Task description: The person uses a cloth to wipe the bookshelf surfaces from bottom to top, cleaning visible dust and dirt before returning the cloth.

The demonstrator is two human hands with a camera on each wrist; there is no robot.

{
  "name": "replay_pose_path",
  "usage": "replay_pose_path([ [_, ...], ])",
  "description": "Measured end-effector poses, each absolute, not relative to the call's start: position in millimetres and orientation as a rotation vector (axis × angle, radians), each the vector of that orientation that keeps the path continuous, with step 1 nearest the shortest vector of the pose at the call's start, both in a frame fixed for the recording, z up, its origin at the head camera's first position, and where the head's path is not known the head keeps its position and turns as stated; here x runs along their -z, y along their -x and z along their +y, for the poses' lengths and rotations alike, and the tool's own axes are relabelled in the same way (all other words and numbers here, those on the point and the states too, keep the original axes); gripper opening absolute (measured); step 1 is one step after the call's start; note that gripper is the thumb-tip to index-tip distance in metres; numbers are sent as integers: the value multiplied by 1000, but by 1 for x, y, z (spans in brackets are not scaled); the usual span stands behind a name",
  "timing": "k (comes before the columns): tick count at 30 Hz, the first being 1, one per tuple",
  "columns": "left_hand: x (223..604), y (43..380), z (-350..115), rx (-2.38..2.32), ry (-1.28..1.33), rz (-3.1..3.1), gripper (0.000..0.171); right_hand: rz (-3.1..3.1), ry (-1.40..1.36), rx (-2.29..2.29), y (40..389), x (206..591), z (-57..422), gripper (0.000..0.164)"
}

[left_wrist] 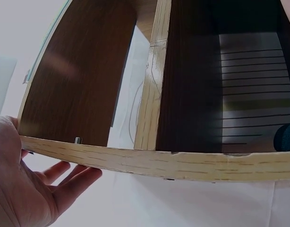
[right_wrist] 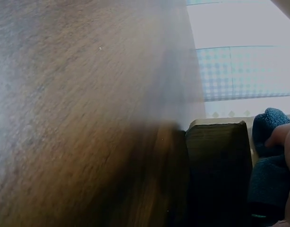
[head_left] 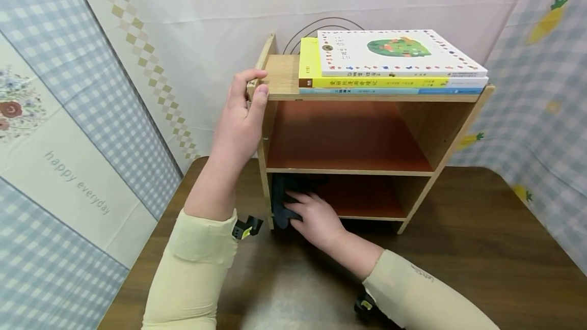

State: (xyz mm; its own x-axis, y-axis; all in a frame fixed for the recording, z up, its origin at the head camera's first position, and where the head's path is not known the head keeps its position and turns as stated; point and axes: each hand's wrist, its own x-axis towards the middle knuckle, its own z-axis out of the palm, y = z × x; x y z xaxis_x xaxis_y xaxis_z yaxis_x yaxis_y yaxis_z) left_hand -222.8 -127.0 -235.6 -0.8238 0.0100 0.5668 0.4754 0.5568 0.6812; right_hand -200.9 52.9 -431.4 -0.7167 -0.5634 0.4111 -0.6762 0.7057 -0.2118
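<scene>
A small wooden shelf unit (head_left: 350,171) stands on the table, with reddish-brown boards. My left hand (head_left: 239,118) holds the top of its left side panel, thumb at the front edge; in the left wrist view the fingers (left_wrist: 76,182) reach round the panel's outer face. Down in the lowest compartment, at the left end, my right hand (head_left: 318,220) holds a dark teal cloth (head_left: 278,202) against the inside of the left panel. The right wrist view shows the bunched cloth (right_wrist: 270,182) under the fingers; part of the hand is cut off there.
Several books (head_left: 394,60) lie stacked on the shelf's top board, a white one uppermost. The brown wooden table (head_left: 481,248) extends around the unit. Patterned cloth curtains (head_left: 550,116) hang behind and at both sides.
</scene>
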Motion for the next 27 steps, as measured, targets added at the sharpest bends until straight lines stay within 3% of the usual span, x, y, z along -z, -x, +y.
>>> replay_pose_path([
  [27,235,224,-126,1255,382,-2274,44,-2545,-927,-551,179,429,121,44],
])
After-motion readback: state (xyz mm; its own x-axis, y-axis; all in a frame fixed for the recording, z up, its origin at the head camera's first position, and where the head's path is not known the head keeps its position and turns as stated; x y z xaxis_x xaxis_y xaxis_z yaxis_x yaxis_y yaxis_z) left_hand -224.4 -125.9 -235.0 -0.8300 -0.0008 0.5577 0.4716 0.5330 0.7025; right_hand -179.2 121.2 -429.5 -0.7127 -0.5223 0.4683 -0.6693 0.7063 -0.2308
